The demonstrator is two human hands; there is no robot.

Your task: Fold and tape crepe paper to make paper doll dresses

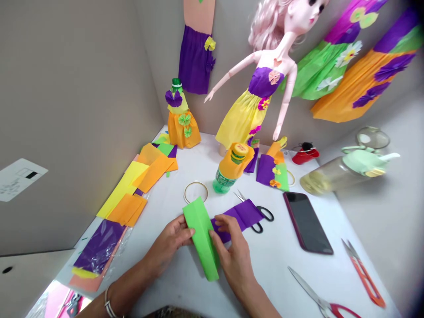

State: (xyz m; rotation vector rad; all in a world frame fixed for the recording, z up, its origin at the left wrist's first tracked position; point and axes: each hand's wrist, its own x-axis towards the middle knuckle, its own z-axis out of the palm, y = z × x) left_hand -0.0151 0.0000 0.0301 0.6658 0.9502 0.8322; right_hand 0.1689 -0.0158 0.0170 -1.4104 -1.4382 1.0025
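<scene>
A folded strip of bright green paper (pixel 201 240) is held above the white table, tilted lengthwise. My left hand (pixel 172 240) pinches its left edge between thumb and fingers. On the right edge, my right hand (pixel 233 247) grips the strip with thumb and bent fingers. Beneath and behind the right hand lies a purple paper piece (pixel 247 214), partly over black-handled scissors (pixel 265 214). A thin gold ring (pixel 195 193) rests just beyond the green strip. Farther back stands a green bottle (pixel 223 181) with orange paper around its upper part.
Stacked coloured papers (pixel 124 190) run along the left edge. A phone (pixel 308 223), red-handled scissors (pixel 318 298), orange snips (pixel 362 271) and a tilted clear jug (pixel 334 174) lie to the right. A doll (pixel 265 84) and a dressed bottle (pixel 182 119) stand behind.
</scene>
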